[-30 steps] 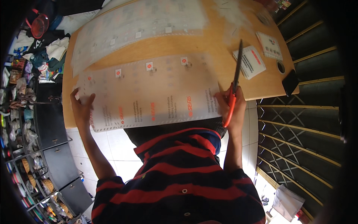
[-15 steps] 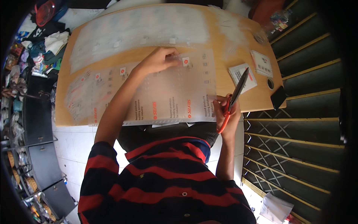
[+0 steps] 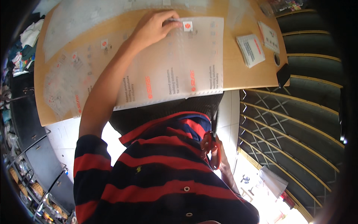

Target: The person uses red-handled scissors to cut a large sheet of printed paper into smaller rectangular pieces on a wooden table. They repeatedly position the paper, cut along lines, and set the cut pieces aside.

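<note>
My left hand (image 3: 158, 24) is closed in a pinch at the far edge of a translucent plastic sheet (image 3: 197, 52), beside a small white printed square (image 3: 187, 26). Red and grey print runs across the sheet, whose near edge reaches the table's front edge. Low against my striped shirt, my right hand (image 3: 206, 146) grips red-handled scissors (image 3: 216, 158). Their dark blades point away from me, partly lost against the dark cloth on my lap, and I cannot tell if they are apart.
More translucent sheets (image 3: 89, 11) cover the far side of the wooden table (image 3: 246, 79). To the right lie a stack of printed cards (image 3: 250, 50), another printed packet (image 3: 268, 36) and a black phone-like object (image 3: 283, 76). A folding metal gate (image 3: 291, 128) stands on the right, dark cabinets (image 3: 46, 160) on the left.
My right hand has drawn the scissors back from the sheet's right edge down to my torso. My left hand still pinches the sheet's far edge. The whole view has shifted.
</note>
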Tool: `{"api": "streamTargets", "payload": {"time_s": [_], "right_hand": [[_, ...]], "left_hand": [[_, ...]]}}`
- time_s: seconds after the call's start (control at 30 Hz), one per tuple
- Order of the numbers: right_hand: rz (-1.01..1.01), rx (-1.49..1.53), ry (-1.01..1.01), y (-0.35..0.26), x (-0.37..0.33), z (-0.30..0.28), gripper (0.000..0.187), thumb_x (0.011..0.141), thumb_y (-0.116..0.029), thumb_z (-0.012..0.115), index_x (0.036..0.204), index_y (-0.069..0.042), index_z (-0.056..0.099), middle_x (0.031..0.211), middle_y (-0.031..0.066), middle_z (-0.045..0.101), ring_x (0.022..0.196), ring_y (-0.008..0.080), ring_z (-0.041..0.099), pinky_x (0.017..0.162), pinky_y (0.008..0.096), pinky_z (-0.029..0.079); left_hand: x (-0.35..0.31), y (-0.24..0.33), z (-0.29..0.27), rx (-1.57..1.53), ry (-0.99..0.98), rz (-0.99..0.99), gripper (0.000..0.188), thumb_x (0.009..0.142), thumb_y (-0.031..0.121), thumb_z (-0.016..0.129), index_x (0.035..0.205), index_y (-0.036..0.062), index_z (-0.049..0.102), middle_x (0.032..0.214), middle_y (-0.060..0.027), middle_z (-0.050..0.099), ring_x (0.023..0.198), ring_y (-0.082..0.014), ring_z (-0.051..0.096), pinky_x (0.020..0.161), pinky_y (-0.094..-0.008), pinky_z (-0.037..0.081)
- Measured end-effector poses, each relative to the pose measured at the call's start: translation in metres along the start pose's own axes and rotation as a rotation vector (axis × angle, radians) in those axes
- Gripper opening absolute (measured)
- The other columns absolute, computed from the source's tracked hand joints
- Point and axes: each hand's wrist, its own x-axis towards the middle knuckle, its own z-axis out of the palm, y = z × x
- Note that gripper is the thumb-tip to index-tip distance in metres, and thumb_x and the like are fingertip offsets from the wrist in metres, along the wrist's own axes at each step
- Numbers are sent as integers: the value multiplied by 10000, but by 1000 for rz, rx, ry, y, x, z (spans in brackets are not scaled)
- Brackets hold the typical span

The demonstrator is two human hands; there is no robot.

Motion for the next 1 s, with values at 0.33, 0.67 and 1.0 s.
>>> {"api": "streamTargets", "payload": {"time_s": [0.33,0.67,1.0], "right_hand": [[3,-121,-113,-4,32,16,956,749,-907,430,1008,12,482,691,20,526,548,98,529,491,245,429],[23,-215,-101,-9,29,25,924,792,-871,423,1040,16,493,707,26,552,557,95,539,493,241,420],[-32,-175,-64,-3,27,36,891,822,-841,417,1037,20,494,649,18,532,525,87,509,476,241,389]], "left_hand": [[2,13,-17,-92,161,-165,122,885,117,703,938,18,655,819,-134,676,677,-200,622,643,-329,497],[3,19,-14,-36,220,50,97,872,103,706,893,17,665,797,-149,670,689,-260,652,645,-350,504],[4,21,-17,-89,238,13,104,861,101,705,874,6,665,812,-167,674,707,-325,665,642,-378,505]]}}
